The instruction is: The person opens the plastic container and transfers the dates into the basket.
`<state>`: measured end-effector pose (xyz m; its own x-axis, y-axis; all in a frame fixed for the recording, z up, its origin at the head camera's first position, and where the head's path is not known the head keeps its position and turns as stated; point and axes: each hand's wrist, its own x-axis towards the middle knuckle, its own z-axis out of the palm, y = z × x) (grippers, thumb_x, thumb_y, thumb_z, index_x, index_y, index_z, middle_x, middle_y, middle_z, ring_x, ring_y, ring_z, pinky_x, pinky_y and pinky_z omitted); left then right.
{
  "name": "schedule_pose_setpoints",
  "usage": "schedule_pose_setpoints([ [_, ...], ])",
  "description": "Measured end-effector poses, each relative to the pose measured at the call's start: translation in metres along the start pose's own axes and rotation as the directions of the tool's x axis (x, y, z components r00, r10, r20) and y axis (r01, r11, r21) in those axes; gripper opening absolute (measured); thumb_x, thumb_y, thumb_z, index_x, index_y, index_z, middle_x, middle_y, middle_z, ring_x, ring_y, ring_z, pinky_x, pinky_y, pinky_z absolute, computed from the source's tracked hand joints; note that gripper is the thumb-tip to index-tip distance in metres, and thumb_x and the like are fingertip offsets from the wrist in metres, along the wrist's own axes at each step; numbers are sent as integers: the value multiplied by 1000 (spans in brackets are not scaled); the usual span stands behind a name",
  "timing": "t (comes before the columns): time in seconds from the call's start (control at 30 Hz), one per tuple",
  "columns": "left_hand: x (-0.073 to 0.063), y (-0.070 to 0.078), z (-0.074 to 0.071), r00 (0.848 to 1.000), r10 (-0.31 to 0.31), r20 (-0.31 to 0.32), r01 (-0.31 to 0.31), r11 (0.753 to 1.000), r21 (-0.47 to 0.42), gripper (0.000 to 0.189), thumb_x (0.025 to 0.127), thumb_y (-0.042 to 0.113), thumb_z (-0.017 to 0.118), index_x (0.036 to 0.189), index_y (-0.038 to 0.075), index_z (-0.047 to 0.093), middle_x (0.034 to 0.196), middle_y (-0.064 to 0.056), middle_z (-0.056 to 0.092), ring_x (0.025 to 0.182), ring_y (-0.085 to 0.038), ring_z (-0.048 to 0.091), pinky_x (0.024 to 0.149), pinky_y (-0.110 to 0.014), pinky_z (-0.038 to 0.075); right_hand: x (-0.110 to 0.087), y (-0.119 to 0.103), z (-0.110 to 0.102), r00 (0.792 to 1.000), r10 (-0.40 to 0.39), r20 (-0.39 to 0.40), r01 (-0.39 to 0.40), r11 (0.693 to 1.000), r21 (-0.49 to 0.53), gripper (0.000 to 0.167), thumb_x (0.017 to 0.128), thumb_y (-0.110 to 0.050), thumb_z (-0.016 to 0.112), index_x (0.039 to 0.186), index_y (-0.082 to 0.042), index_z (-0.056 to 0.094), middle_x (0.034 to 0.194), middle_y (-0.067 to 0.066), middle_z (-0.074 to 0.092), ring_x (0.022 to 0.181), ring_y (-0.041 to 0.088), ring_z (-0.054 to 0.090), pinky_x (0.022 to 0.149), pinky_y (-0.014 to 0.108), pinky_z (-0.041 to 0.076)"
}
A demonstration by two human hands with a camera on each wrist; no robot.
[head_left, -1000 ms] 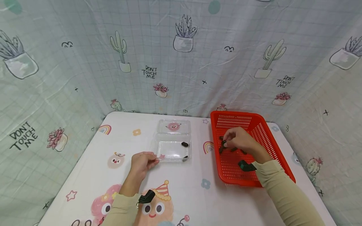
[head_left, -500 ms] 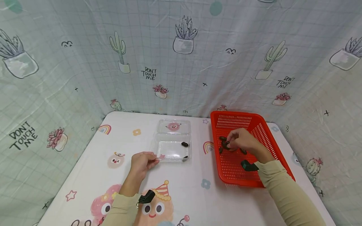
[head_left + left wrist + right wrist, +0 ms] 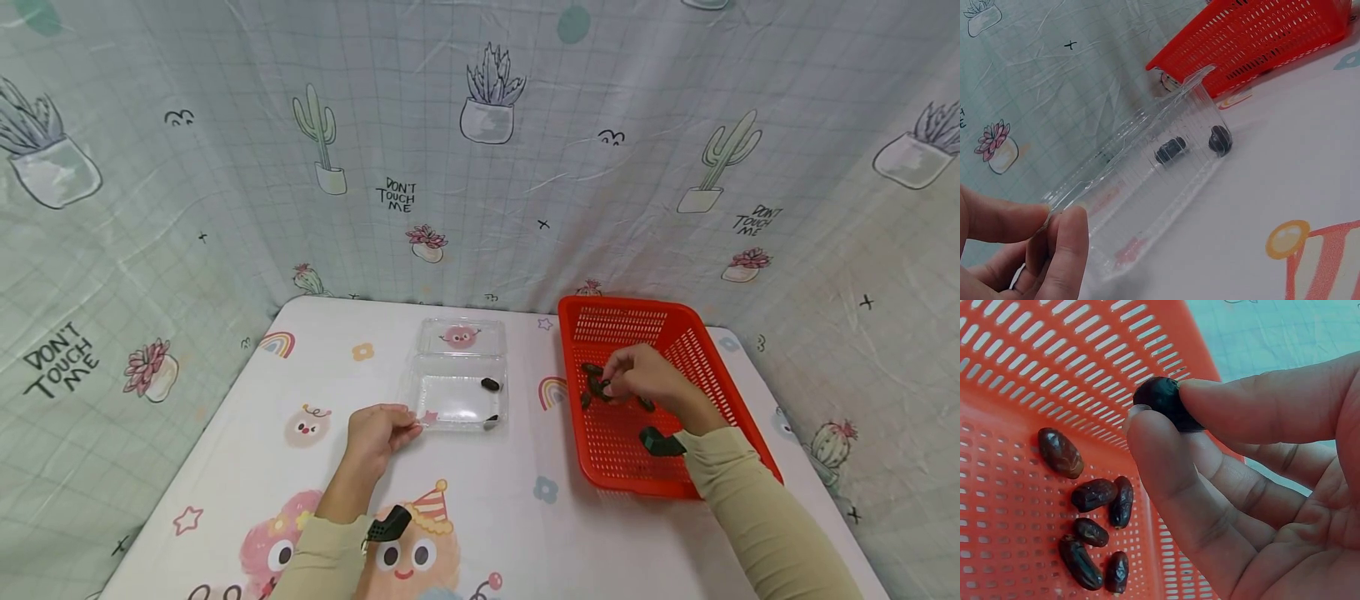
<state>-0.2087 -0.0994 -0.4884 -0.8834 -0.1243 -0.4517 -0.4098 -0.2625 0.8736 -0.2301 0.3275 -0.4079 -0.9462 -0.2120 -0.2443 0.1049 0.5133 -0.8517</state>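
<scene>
With its thumb and fingers my left hand [image 3: 381,429] pinches the near left corner of a clear plastic box [image 3: 453,398], whose lid [image 3: 487,340] lies folded back behind it. Two dark dates, one farther back [image 3: 490,384] and one near the front wall [image 3: 491,422], sit on the box's right side. My right hand [image 3: 645,375] is over the red basket [image 3: 626,485]. In the right wrist view, a dark glossy date [image 3: 1163,399] is pinched between its thumb and index finger. Several brown dates [image 3: 1060,453] lie on the basket floor below.
The white table cover [image 3: 495,483] carries printed cartoon figures. A patterned curtain [image 3: 420,150] hangs behind the table and on both sides. The basket's raised slotted walls [image 3: 1085,350] surround the loose dates. A dark wrist camera [image 3: 662,442] sits at the right cuff.
My right hand has shifted slightly right within the basket, uncovering more of the dates to its left, and is nearly still over the last half second. The left hand and the box have not moved.
</scene>
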Motion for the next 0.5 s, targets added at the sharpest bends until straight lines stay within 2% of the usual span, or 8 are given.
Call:
schedule_pose_setpoints([
  [0.3, 0, 0, -1, 1000, -2, 3, 2, 1000, -3, 29, 90, -12, 62, 119, -19, 58, 80, -9, 68, 71, -15, 73, 69, -26, 67, 2, 6, 2, 999, 41, -14, -41, 999, -19, 10, 87, 4, 65, 95, 10, 66, 82, 12, 68, 76, 28, 76, 78, 52, 67],
  [0.5, 0, 0, -1, 1000, -5, 5, 5, 1000, -1, 28, 91, -11, 63, 118, -19, 59, 80, -10, 69, 71, -15, 72, 69, -26, 67, 5, 11, 4, 998, 62, -15, -63, 998, -26, 11, 87, 3, 67, 96, 9, 64, 82, 9, 67, 74, 24, 75, 77, 47, 68],
])
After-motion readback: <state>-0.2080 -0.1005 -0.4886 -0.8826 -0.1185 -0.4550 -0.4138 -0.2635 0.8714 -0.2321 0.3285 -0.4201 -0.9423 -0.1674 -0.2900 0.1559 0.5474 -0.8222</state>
